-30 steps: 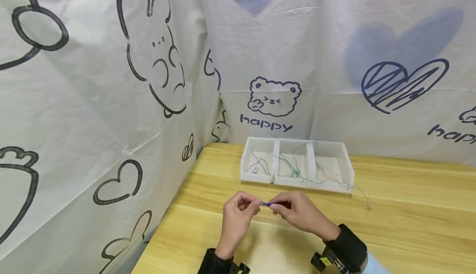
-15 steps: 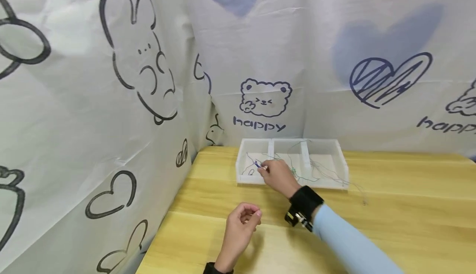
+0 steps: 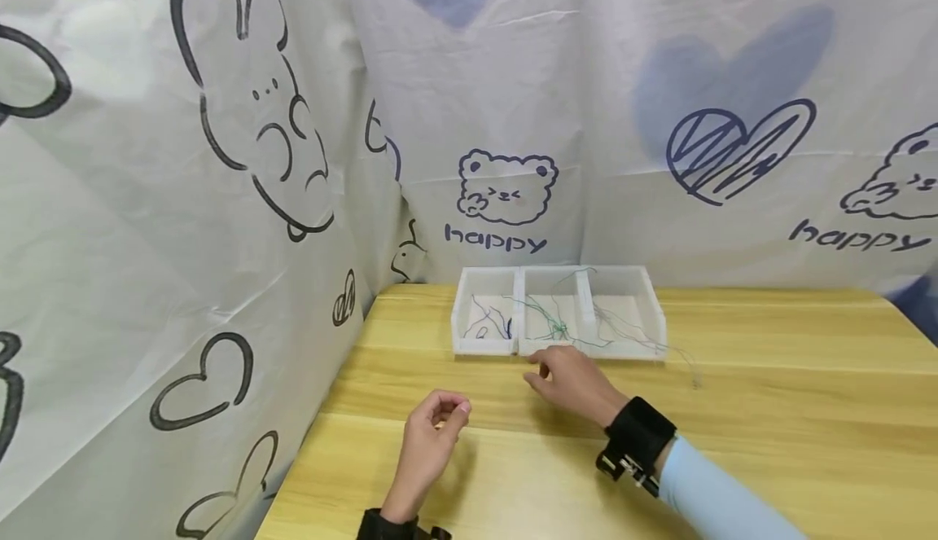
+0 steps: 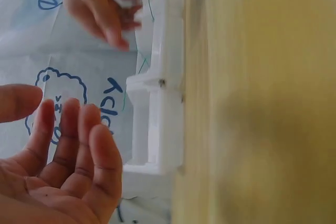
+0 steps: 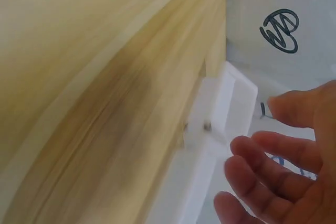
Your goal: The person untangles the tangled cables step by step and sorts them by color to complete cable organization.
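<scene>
My left hand (image 3: 428, 442) is over the table with its fingers loosely bent and nothing between them. Nearer the tray, my right hand (image 3: 575, 384) hovers just in front of the white three-part tray (image 3: 484, 348), its thumb and fingers apart and holding nothing. In the tray's left compartment lie thin dark threads, among them a short dark-blue bundle (image 3: 509, 328) against the divider. Green threads (image 3: 559, 329) are bunched in the middle compartment. Pale threads (image 3: 623, 322) lie in the right one and trail over its front wall.
The wooden table (image 3: 769, 410) extends to the right and toward me. A white cloth (image 3: 249, 279) with drawings hangs along the left side, and another cloth (image 3: 615, 222) hangs behind the tray.
My right hand carried the blue thread piece from beside my left hand to the left compartment, released it and drew back. My left hand let go and stayed low.
</scene>
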{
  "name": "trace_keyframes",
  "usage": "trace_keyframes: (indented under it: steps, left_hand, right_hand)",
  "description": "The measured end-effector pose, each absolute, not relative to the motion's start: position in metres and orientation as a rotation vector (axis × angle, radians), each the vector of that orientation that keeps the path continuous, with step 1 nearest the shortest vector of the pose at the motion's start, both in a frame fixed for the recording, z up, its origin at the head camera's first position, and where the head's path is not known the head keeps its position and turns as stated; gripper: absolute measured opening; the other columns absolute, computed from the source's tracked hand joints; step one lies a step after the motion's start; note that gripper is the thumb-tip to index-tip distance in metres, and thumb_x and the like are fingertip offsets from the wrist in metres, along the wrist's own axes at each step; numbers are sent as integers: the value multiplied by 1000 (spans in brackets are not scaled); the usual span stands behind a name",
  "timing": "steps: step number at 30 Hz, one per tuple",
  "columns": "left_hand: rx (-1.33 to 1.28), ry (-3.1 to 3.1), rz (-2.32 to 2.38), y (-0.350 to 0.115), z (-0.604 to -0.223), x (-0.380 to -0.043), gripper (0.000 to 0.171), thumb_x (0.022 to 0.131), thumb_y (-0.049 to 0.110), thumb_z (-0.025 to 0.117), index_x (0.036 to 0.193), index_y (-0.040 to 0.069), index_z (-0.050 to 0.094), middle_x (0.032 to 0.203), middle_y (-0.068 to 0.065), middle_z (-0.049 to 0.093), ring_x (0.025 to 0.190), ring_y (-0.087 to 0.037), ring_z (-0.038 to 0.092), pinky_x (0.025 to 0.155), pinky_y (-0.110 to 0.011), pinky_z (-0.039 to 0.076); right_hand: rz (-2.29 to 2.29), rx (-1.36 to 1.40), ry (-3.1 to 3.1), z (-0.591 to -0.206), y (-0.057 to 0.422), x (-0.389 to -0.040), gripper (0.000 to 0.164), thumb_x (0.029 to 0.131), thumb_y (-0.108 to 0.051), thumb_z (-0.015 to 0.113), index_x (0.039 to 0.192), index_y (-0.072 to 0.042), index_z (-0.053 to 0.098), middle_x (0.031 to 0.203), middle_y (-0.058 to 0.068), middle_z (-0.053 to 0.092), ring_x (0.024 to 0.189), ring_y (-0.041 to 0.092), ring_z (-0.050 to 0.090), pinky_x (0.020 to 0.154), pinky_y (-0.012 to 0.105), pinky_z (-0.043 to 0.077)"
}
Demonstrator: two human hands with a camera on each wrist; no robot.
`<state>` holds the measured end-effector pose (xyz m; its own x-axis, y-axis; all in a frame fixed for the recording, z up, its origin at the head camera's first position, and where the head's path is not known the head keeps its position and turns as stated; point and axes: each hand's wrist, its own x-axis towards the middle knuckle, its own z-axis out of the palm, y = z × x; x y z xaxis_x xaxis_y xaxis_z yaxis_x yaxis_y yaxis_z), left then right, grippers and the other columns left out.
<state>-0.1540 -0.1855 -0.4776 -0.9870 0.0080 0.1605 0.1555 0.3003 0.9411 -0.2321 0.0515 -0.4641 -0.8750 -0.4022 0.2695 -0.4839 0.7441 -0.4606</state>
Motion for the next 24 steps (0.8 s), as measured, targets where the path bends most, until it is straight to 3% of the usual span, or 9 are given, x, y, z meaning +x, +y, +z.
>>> trace_keyframes:
  steps: [4, 6, 8, 11, 14, 17, 24]
  left_hand:
    - [-233, -2474, -1499, -193, -462, -176, 26, 90, 36, 61, 109, 18, 62, 102, 3, 64, 96, -15, 58, 79, -36, 48]
    - [-256, -2499, -1352, -194, -453, -188, 37, 89, 44, 59, 118, 20, 60, 117, 1, 60, 109, -18, 54, 88, -45, 44]
    - [-277, -2548, -1209, -192, -442, -201, 51, 89, 51, 55, 129, 20, 52, 134, -4, 49, 124, -23, 43, 96, -52, 35]
    - [-325, -2668, -986, -183, -425, -221, 70, 88, 61, 47, 144, 21, 34, 150, -7, 20, 138, -27, 15, 104, -56, 15]
    - [-411, -2754, -762, -173, -406, -244, 79, 88, 66, 40, 148, 22, 15, 152, -8, -3, 138, -25, -10, 105, -55, 0]
    - [-472, -2773, -561, -165, -387, -263, 83, 88, 68, 36, 149, 22, 4, 150, -9, -15, 135, -25, -21, 103, -55, -8]
    - [-533, -2732, -419, -156, -367, -278, 87, 87, 70, 33, 150, 17, 6, 150, -12, -19, 133, -26, -24, 100, -58, -13]
  right_hand:
    - [733, 700, -2735, -455, 78, -230, 35, 86, -32, 67, 109, -6, 66, 98, 7, 65, 87, 20, 60, 73, 36, 50]
    - [716, 654, -2681, -448, 95, -232, 43, 88, -35, 64, 117, -4, 61, 113, 16, 61, 104, 30, 56, 84, 46, 46]
    - [710, 591, -2640, -439, 112, -236, 53, 89, -40, 60, 127, -3, 54, 128, 20, 51, 117, 38, 46, 92, 54, 37]
    - [690, 483, -2624, -422, 139, -239, 68, 92, -46, 54, 142, -5, 34, 144, 22, 30, 130, 43, 28, 100, 60, 22]
    - [686, 368, -2654, -403, 162, -240, 75, 94, -52, 45, 149, -12, 13, 151, 19, 7, 134, 46, 2, 100, 65, 5]
    - [705, 286, -2689, -388, 178, -238, 76, 94, -55, 38, 149, -19, -1, 151, 15, -6, 132, 41, -16, 95, 68, -8]
    - [721, 250, -2719, -381, 191, -230, 76, 95, -55, 37, 148, -21, -5, 149, 17, -12, 130, 38, -22, 88, 68, -19]
